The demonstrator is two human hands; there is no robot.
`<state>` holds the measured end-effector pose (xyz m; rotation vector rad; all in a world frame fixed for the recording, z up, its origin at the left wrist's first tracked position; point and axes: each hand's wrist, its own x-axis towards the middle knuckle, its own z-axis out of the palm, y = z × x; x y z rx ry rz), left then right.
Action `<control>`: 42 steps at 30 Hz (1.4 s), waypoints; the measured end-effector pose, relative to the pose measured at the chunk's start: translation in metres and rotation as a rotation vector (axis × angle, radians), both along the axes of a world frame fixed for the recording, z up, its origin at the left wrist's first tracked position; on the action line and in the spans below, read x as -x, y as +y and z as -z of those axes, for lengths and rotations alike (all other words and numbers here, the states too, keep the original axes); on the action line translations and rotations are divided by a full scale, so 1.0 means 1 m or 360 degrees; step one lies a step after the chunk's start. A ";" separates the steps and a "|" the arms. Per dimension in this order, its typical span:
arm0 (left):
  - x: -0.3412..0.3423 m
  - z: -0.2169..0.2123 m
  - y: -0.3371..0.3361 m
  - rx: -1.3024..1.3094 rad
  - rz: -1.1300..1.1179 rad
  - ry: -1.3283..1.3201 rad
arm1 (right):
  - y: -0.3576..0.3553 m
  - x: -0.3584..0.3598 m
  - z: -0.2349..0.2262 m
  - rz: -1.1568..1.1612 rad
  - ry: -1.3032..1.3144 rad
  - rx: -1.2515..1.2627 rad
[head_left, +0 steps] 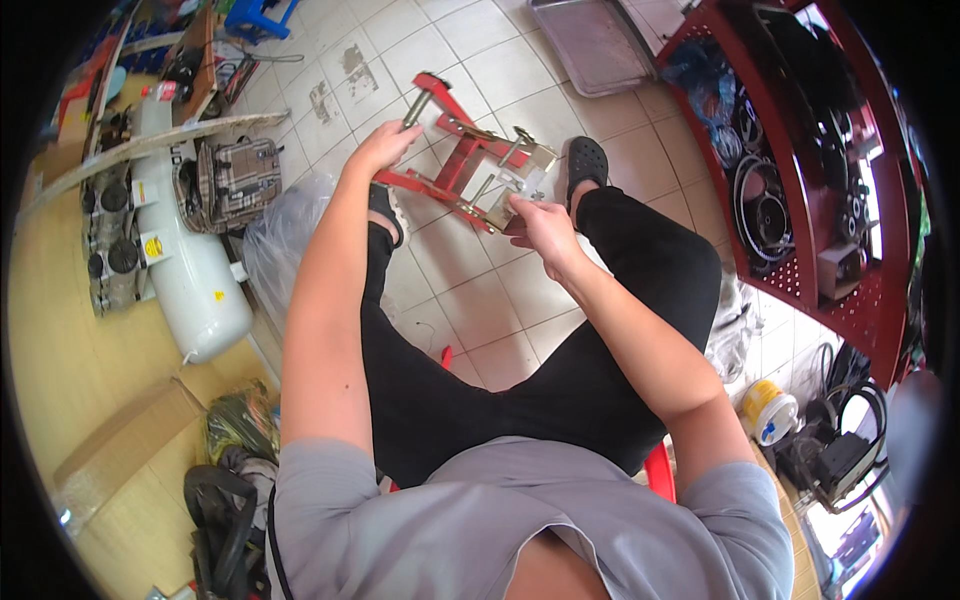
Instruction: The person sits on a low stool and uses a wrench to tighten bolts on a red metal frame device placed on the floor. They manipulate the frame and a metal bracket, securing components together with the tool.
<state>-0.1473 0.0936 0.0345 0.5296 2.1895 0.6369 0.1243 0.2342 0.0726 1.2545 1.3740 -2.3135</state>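
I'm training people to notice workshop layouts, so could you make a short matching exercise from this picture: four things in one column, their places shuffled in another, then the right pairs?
Things
1. Red metal frame
2. White cylindrical tank
3. Grey rectangular metal tray
4. White-and-yellow round tub

Places
A. On the tiled floor, near the picture's top edge
B. At the picture's left, standing out from the right-hand items
C. At the picture's lower right
D. With the left hand and right hand both on it

Right pairs: 1-D, 2-B, 3-A, 4-C
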 end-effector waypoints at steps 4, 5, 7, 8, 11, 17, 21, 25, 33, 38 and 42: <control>0.009 0.014 0.012 0.0183 0.0137 0.0189 | -0.008 -0.003 0.022 0.0021 0.0021 0.0120; 0.009 0.014 0.014 0.0206 0.0146 0.0202 | -0.010 -0.004 0.025 -0.0029 0.0016 0.0125; 0.008 0.016 0.015 0.0263 0.0164 0.0222 | -0.015 -0.007 0.031 -0.0116 0.0008 0.0121; 0.009 0.016 0.014 0.0264 0.0278 0.0310 | -0.019 -0.008 0.033 -0.0153 0.0006 0.0113; 0.015 0.019 0.020 0.0231 0.0391 0.0399 | -0.026 -0.009 0.044 -0.0361 -0.0035 0.0122; 0.004 0.019 0.018 0.0397 0.0538 0.0534 | -0.032 -0.002 0.024 -0.0969 -0.0169 0.0000; -0.007 -0.004 0.028 0.0565 0.0562 0.0722 | -0.021 -0.010 -0.017 -0.1671 -0.0074 -0.0786; -0.042 -0.024 -0.002 -0.0134 0.0108 0.1311 | 0.000 -0.020 -0.078 -0.1992 -0.0088 -0.1327; -0.165 0.031 -0.084 -0.0286 -0.0468 0.0344 | 0.003 0.029 0.014 -0.0869 0.0674 -0.2400; -0.206 0.007 -0.070 -0.0245 -0.0171 0.0403 | -0.018 0.048 0.074 -0.0799 0.0842 -0.2791; -0.207 0.009 -0.086 -0.0160 -0.0138 0.0353 | -0.022 0.045 0.068 -0.1025 0.0623 -0.2691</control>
